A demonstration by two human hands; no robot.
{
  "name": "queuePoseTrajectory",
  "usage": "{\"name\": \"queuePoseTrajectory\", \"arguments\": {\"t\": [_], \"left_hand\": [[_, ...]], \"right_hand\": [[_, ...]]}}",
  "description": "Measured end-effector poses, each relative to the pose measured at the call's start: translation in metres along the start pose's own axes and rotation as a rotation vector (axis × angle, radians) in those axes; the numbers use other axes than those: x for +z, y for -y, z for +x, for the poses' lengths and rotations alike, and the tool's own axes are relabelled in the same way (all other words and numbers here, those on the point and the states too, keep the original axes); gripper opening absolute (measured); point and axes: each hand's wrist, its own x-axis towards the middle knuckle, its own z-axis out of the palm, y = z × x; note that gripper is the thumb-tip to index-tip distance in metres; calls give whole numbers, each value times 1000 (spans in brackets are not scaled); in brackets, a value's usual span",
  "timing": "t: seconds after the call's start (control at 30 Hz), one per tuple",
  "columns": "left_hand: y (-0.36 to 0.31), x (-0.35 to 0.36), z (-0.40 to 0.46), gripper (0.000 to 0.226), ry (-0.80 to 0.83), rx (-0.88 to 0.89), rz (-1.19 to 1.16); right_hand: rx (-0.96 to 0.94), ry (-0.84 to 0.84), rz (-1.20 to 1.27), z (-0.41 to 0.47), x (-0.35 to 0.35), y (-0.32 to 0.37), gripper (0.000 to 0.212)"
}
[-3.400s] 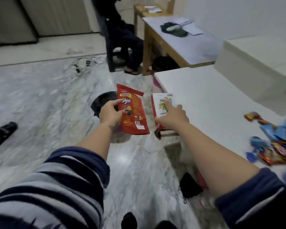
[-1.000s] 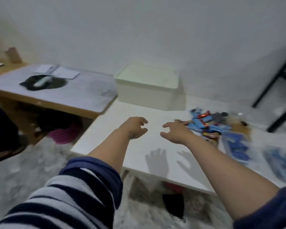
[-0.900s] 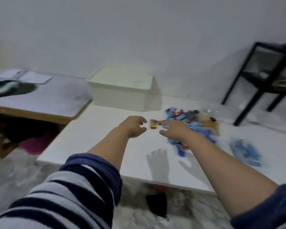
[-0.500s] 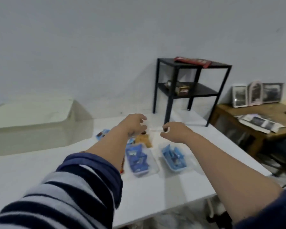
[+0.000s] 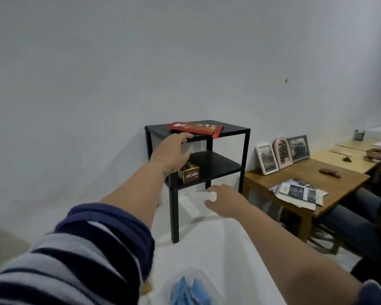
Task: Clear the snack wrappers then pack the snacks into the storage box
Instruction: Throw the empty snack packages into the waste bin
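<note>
Reaching toward a black two-tier shelf unit (image 5: pixel 227 130) that stands on a white table (image 5: pixel 207 249), a person's left hand (image 5: pixel 172 154) hovers at the front edge of the unit's top tier, fingers spread apart and closed on nothing. Just beyond those fingertips, a flat red snack wrapper (image 5: pixel 195 127) lies on the top tier, one corner hanging slightly past the front edge. On the lower tier, partly hidden behind the left hand, sits a small brown snack box (image 5: pixel 189 173) with its printed lettering upside down. The right hand (image 5: pixel 223 202) is held lower, in front of the unit's legs and above the table, its fingers loosely curled, empty and touching nothing. Nearer the camera than the unit, at the bottom edge of the view, a clear plastic container (image 5: pixel 191 277) rests on the table holding blue-wrapped snacks (image 5: pixel 189 291); how many cannot be told. Far left of the unit, only a pale corner of the storage box (image 5: pixel 2 243) shows, mostly hidden behind the striped sleeve (image 5: pixel 79 260) of the left arm, and its contents cannot be seen. To the right of the unit, a wooden table (image 5: pixel 330 172) carries three picture frames (image 5: pixel 280 154) leaning near the wall and a spread of printed papers (image 5: pixel 299 192).
</note>
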Motion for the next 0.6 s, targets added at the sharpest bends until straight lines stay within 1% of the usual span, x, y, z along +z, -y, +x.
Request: {"name": "queuePoseTrajectory", "arguments": {"t": [0.1,0.17,0.27,0.33,0.43,0.53,0.6], "left_hand": [[-3,18,33,45,-64,69,162],[-3,29,56,45,-66,104,240],[-3,51,88,49,6,100,278],[-4,67,108,55,44,82,314],[-3,88,132,61,87,48,402],[2,100,144,54,83,0,441],[3,102,144,44,13,2,457]], "right_hand": [[-40,-33,-15,41,5,-5,56],[-78,-62,-21,69,8,-5,59],[-149,-94,-11,109,15,-4,64],[-205,-86,-23,133,22,-5,67],[-285,-90,-18,161,39,-12,66],[-328,-124,46,180,52,-17,60],[-335,-180,79,186,55,-18,56]]}}
